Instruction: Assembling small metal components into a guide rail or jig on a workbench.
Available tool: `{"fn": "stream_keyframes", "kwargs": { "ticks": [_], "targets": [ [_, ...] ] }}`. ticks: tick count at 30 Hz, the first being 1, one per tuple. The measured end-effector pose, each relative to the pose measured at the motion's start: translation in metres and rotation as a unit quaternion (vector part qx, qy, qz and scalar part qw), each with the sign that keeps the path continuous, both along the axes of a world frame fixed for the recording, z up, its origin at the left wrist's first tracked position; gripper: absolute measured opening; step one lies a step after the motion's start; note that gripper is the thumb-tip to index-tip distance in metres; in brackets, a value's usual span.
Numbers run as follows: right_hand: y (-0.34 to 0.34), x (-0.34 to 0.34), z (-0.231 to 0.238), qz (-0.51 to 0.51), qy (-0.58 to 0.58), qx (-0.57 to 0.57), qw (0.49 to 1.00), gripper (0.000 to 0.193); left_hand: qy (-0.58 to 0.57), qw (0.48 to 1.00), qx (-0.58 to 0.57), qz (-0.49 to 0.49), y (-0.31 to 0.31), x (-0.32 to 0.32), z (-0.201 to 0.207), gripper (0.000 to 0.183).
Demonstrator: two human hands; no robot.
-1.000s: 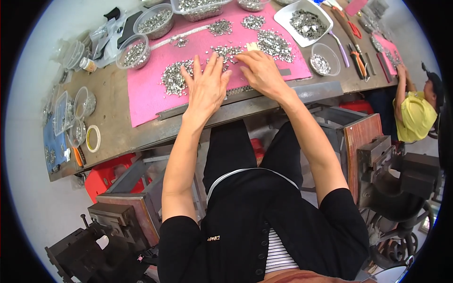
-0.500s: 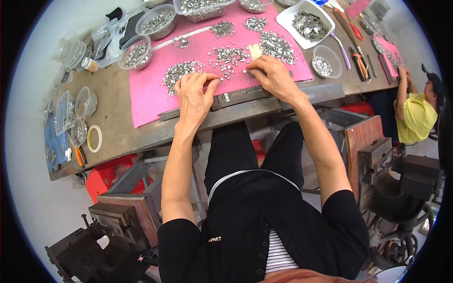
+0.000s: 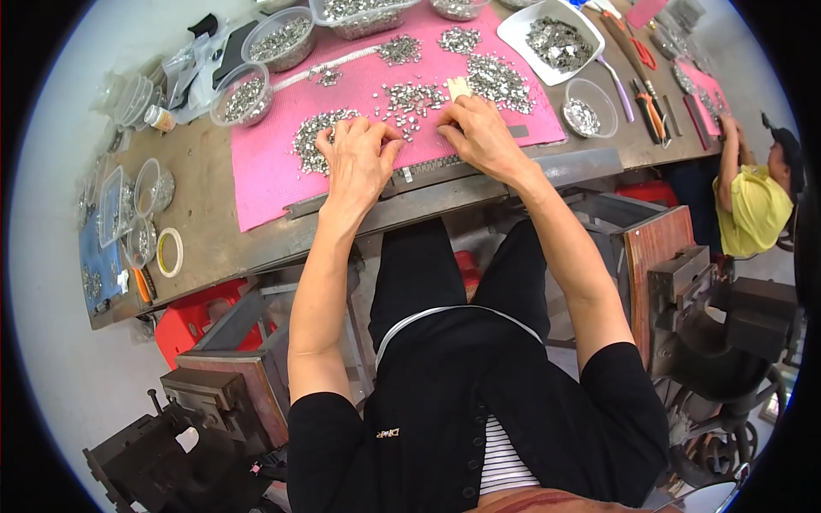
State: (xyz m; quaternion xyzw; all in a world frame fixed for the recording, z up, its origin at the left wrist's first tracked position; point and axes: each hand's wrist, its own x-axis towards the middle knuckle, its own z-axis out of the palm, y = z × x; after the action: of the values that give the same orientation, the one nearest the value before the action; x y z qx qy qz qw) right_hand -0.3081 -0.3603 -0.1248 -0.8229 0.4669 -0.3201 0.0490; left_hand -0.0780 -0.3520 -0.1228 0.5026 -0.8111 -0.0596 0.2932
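My left hand [image 3: 361, 158] is over the near edge of a pink mat [image 3: 265, 184], beside a heap of small silvery metal pieces [image 3: 310, 141]. Its thumb and forefinger are drawn together; anything between them is too small to make out. Across from it, my right hand [image 3: 486, 138] has its fingertips pinched, and what they hold is hidden. A pale yellow piece [image 3: 458, 87] shows just beyond its knuckles. Between the hands, below the fingertips, lies a dark metal strip [image 3: 434, 165] with a row of small pieces along it. A looser heap [image 3: 412, 100] lies beyond.
Clear tubs [image 3: 278, 38] of metal pieces line the back. A white tray [image 3: 547, 43] stands at the far right, near a round tub [image 3: 588, 109] and orange-handled pliers [image 3: 654, 120]. Tape [image 3: 170, 252] lies left. A person in yellow [image 3: 753, 209] works at right.
My right hand has drawn slightly left, toward the left hand, and a small piece visible at its fingertips is now out of sight. My left hand has shifted slightly right.
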Motion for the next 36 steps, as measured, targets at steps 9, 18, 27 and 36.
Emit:
{"fn": "stream_keyframes", "kwargs": {
  "ticks": [9, 18, 27, 36],
  "targets": [
    [0.042, -0.005, 0.007, 0.004, -0.121, 0.082, 0.989, 0.008, 0.084, 0.996, -0.024, -0.029, 0.018, -0.018, 0.001, 0.008],
    [0.051, 0.000, -0.001, 0.013, -0.095, 0.033, 0.995, 0.011, 0.053, 0.996, 0.013, -0.075, -0.001, 0.001, 0.007, 0.008],
    [0.034, -0.009, 0.006, -0.019, -0.141, 0.067, 0.988, 0.008, -0.043, 0.980, 0.043, -0.187, -0.018, -0.004, 0.009, 0.009],
    [-0.024, -0.003, -0.012, -0.099, -0.018, 0.003, 0.995, 0.011, 0.049, 0.993, 0.001, -0.110, 0.007, -0.023, 0.018, 0.007]
  ]
}}
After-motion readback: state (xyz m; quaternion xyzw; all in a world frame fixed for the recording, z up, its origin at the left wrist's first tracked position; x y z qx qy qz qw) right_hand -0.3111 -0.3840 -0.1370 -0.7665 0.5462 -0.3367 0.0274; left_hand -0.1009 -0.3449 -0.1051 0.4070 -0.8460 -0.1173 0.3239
